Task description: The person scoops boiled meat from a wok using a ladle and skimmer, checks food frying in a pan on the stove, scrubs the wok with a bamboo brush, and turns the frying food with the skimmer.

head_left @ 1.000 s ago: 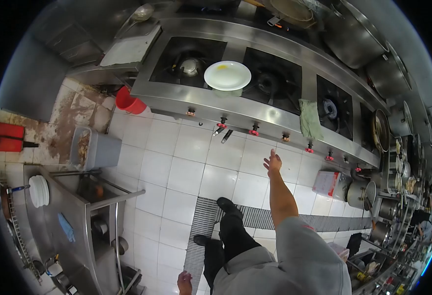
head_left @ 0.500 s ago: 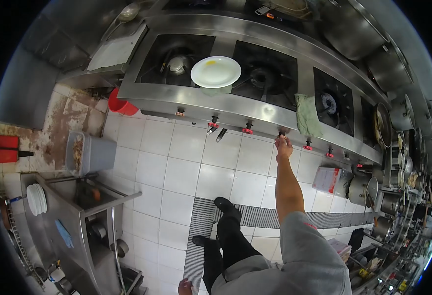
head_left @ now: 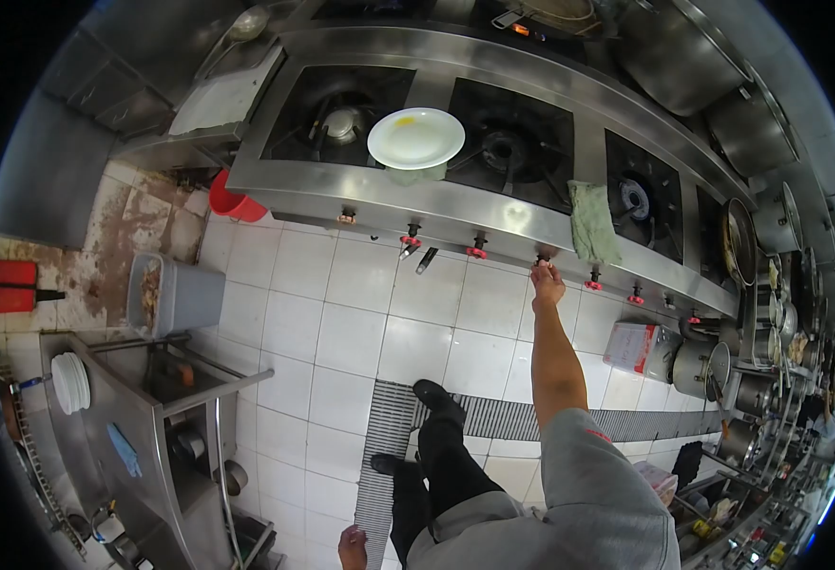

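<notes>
One plate sits on the steel stove above white tiles.

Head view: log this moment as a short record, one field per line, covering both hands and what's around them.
Right hand: gripping a knob on the stove front
Left hand: low, at bottom edge; no held thing discernible
Plate: on the stove, yellow smear on it
Cloth: green, draped over stove's front edge
Floor: white tiles

A red bucket sits toward ten o'clock, a grey bin at nine; stacked white plates and a blue cloth lie on the eight-o'clock worktop.
</notes>
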A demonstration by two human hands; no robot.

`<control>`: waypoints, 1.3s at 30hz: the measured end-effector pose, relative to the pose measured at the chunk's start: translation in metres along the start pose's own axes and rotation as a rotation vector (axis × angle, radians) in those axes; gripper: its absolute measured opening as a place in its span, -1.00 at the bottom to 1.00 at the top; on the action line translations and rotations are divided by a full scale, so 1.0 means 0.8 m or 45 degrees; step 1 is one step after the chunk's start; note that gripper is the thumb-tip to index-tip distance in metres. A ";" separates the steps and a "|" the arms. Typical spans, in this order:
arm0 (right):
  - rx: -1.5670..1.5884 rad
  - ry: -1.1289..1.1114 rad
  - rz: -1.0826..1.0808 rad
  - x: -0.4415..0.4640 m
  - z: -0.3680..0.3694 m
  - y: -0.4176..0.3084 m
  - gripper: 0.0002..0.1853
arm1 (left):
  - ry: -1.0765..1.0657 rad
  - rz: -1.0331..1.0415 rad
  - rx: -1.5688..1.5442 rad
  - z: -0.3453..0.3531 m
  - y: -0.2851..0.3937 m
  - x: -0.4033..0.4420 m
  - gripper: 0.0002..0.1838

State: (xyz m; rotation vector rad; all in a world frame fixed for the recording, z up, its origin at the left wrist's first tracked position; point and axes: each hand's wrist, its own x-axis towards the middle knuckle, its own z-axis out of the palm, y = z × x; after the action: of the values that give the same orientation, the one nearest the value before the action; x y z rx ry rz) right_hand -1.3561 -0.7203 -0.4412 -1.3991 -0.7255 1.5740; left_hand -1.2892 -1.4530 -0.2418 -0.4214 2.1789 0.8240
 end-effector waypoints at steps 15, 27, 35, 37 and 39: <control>-2.185 -1.023 0.022 -0.060 -0.065 0.139 -0.31 | 0.343 -0.023 -0.175 0.037 -0.060 -0.018 -0.65; -2.139 -2.689 -0.693 -0.617 0.190 0.187 -0.42 | 0.653 -0.524 -0.615 0.155 -0.197 -0.068 -0.62; -1.281 -3.113 -1.084 -0.998 0.332 0.153 -0.49 | 0.396 -0.772 -2.235 0.295 -0.318 -0.089 -0.72; -1.351 -3.106 -1.007 -1.108 0.341 0.114 -0.47 | 0.485 -0.857 -2.047 0.293 -0.318 -0.078 -0.70; -0.975 -3.183 -1.178 -1.201 0.355 0.124 -0.46 | 0.641 -0.924 -2.062 0.274 -0.299 -0.063 -0.68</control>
State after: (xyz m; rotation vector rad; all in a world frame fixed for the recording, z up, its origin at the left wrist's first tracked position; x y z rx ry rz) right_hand -1.6792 -1.5825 -0.0334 1.4851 -2.7370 1.3367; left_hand -1.0124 -1.4801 -0.4167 -2.1636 0.9863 1.9651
